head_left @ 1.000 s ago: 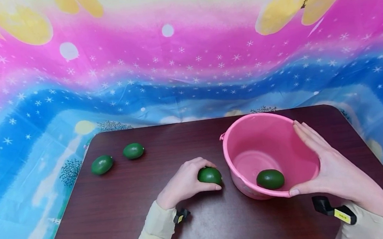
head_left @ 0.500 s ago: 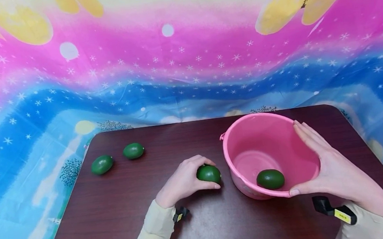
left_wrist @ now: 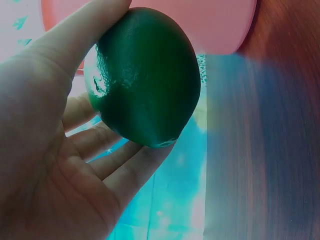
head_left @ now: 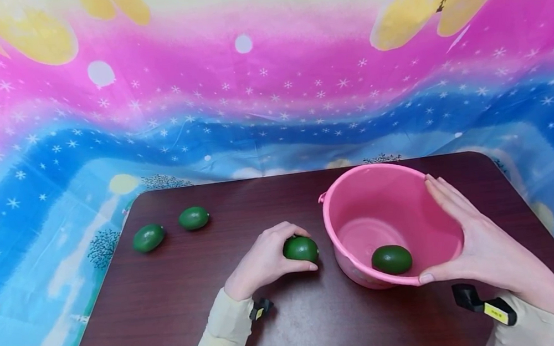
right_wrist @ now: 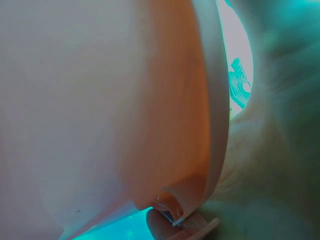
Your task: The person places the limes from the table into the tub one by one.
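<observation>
In the head view my left hand (head_left: 265,257) holds a glossy green lime (head_left: 300,250) between thumb and fingers, just left of a pink bucket (head_left: 330,229). The left wrist view shows this lime (left_wrist: 145,75) large, the thumb on one side and fingertips curled behind it. Tilted so its mouth faces the camera, the bucket has a second lime (head_left: 391,260) lying inside, by the near wall. My right hand (head_left: 484,242) grips the bucket's right rim, thumb at the near edge and fingers at the far side. Bucket wall (right_wrist: 100,110) fills most of the right wrist view.
Two more limes, one (head_left: 193,218) farther back and one (head_left: 148,238) closer to the left edge, lie on the dark brown table (head_left: 208,291). Behind the table hangs a colourful printed cloth (head_left: 250,103). A small handle lug (head_left: 321,197) sticks out from the bucket's left side.
My left hand, with its lime, has shifted very slightly up and left in the head view. The right hand, bucket and other limes stay where they were.
</observation>
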{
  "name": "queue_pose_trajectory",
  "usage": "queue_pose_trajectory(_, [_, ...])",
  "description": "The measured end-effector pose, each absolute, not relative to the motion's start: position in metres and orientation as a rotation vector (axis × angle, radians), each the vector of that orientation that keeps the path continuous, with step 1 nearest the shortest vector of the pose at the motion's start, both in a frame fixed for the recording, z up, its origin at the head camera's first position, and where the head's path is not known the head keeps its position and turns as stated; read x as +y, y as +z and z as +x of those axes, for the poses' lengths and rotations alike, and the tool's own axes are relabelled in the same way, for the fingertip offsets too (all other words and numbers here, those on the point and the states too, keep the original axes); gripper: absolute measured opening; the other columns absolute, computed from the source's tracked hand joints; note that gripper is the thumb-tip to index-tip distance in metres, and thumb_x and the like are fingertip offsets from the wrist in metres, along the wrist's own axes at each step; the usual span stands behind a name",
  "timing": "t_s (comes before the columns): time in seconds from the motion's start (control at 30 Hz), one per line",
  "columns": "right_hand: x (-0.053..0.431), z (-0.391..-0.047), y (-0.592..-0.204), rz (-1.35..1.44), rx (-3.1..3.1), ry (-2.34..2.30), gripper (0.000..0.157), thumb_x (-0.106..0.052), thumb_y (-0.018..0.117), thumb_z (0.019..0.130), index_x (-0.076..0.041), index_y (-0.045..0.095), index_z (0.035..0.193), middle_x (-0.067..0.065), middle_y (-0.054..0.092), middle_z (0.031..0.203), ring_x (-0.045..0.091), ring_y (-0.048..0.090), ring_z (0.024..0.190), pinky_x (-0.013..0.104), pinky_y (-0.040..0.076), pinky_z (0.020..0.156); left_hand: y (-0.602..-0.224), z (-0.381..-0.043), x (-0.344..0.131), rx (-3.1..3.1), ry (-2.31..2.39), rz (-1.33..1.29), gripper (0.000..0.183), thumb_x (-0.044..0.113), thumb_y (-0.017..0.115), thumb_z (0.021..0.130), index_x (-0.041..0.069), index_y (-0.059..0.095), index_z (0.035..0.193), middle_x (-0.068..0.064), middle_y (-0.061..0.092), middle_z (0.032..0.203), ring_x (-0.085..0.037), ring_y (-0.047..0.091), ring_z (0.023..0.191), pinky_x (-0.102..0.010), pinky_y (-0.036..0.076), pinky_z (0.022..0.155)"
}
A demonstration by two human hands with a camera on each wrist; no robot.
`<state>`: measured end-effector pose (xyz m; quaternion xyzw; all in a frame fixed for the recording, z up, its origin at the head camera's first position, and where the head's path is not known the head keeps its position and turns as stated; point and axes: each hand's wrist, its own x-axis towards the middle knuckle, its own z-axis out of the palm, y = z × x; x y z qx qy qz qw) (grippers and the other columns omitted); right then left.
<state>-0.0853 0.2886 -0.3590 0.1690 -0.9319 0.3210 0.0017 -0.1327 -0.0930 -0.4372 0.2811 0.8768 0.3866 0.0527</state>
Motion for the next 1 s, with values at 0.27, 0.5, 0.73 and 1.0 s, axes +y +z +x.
queue_pose_trajectory(0.27, [0.288, -0.0855, -0.3591, 0.517, -2.932, 1.013, 0.142, -0.04, 0.102, 0.056, -0.027, 0.013, 0.165, 0.004, 0.012, 0.169, 0.041, 0.018, 0.147, 0.041, 0.055, 0.077, -0.4363, -0.1341, -0.094, 2.661, 1.203, 0.85, 0.048, 0.052, 0.085, 0.079, 0.027, 0.068, 0.116, 0.016, 0.06, 0.108, -0.006, 0.058, 0.094, -0.024, 0.054, 0.079])
queue_pose_trajectory(0.5, [0.2887, -0.0855, -0.3593, 0.532, -2.931, 1.002, 0.142, -0.04, 0.102, 0.056, -0.026, 0.012, 0.165, 0.005, 0.011, 0.169, 0.042, 0.016, 0.148, 0.049, 0.057, 0.076, -0.4327, -0.1344, -0.0939, 2.664, 1.225, 0.821, 0.05, 0.053, 0.085, 0.079, 0.026, 0.068, 0.118, 0.015, 0.06, 0.111, -0.007, 0.059, 0.097, -0.025, 0.055, 0.079])
queue_pose_trajectory(0.73, [0.289, -0.0857, -0.3596, 0.539, -2.927, 0.991, 0.142, -0.043, 0.101, 0.056, -0.027, 0.011, 0.165, 0.003, 0.011, 0.169, 0.041, 0.015, 0.149, 0.061, 0.056, 0.074, -0.4293, -0.1345, -0.094, 2.714, 1.261, 0.808, 0.057, 0.053, 0.086, 0.077, 0.024, 0.068, 0.123, 0.015, 0.061, 0.114, -0.008, 0.059, 0.099, -0.027, 0.055, 0.08])
queue_pose_trajectory(1.0, [0.2898, -0.0863, -0.3595, 0.55, -2.918, 0.996, 0.142, -0.039, 0.102, 0.056, -0.026, 0.013, 0.165, 0.0, 0.011, 0.169, 0.036, 0.015, 0.149, 0.043, 0.056, 0.076, -0.4292, -0.1354, -0.0951, 2.715, 1.299, 0.822, 0.057, 0.049, 0.089, 0.076, 0.025, 0.068, 0.124, 0.015, 0.062, 0.116, -0.007, 0.059, 0.102, -0.027, 0.055, 0.083])
